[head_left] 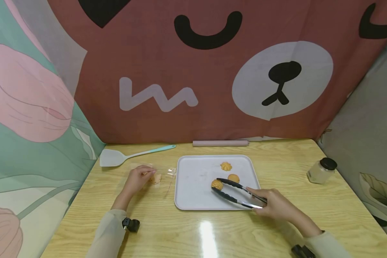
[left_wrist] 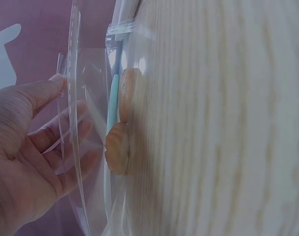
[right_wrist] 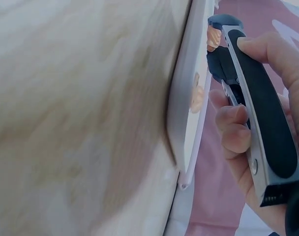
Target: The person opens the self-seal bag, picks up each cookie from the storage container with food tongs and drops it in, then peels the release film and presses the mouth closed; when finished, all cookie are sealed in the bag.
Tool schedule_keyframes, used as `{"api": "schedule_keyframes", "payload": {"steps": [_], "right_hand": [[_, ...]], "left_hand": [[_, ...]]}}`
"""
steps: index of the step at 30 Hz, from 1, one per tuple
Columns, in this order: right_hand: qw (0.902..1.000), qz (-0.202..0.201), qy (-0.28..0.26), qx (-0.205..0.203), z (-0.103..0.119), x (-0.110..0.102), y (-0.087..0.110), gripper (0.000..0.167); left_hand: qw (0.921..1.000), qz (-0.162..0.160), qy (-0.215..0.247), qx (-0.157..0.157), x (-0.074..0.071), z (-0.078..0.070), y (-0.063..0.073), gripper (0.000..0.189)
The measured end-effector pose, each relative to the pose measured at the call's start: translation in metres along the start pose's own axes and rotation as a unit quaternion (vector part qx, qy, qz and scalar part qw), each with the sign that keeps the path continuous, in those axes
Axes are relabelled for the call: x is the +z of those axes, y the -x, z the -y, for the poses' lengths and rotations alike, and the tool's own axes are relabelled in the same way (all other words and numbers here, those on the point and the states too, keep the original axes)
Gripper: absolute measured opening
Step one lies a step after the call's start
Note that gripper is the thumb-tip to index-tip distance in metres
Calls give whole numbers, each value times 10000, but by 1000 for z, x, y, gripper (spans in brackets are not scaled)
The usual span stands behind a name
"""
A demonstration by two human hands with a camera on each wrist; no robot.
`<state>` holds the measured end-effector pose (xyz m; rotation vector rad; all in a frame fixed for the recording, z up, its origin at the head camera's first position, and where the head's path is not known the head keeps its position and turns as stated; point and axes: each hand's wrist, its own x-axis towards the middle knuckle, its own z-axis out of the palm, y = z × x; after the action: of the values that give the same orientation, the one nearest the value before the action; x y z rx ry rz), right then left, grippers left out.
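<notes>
My right hand [head_left: 275, 205] grips black-and-silver tongs [right_wrist: 260, 105] over the white tray [head_left: 193, 200]. A swirled cookie [head_left: 217, 184] sits between the tongs' tips. On the tray are also a round cookie [head_left: 233, 178], just behind the tongs, and a star-shaped cookie [head_left: 226, 166] farther back. Left of the tray, my left hand [head_left: 138, 179] holds the edge of a clear plastic bag [left_wrist: 93, 162] between thumb and fingers, its mouth spread apart. Inside the bag, two cookies [left_wrist: 117, 149] lie low near the tabletop in the left wrist view.
A white spatula [head_left: 113, 157] with a turquoise handle lies at the back left. Behind the tray, a pale rolled cylinder [head_left: 220, 143] lies along the table's back edge. At the right stands a jar [head_left: 321, 171] with a black lid. Printed cloth [head_left: 154, 125] hangs behind the wooden table [head_left: 154, 233].
</notes>
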<state>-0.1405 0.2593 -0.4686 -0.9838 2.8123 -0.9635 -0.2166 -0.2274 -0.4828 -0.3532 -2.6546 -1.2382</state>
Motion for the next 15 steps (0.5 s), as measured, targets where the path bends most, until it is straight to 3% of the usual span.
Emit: {"api": "schedule_keyframes", "payload": {"steps": [15], "right_hand": [[9989, 108, -132, -434, 16, 25, -52, 61]], "left_hand": [[9999, 10, -156, -28, -1, 0, -1, 15]]}}
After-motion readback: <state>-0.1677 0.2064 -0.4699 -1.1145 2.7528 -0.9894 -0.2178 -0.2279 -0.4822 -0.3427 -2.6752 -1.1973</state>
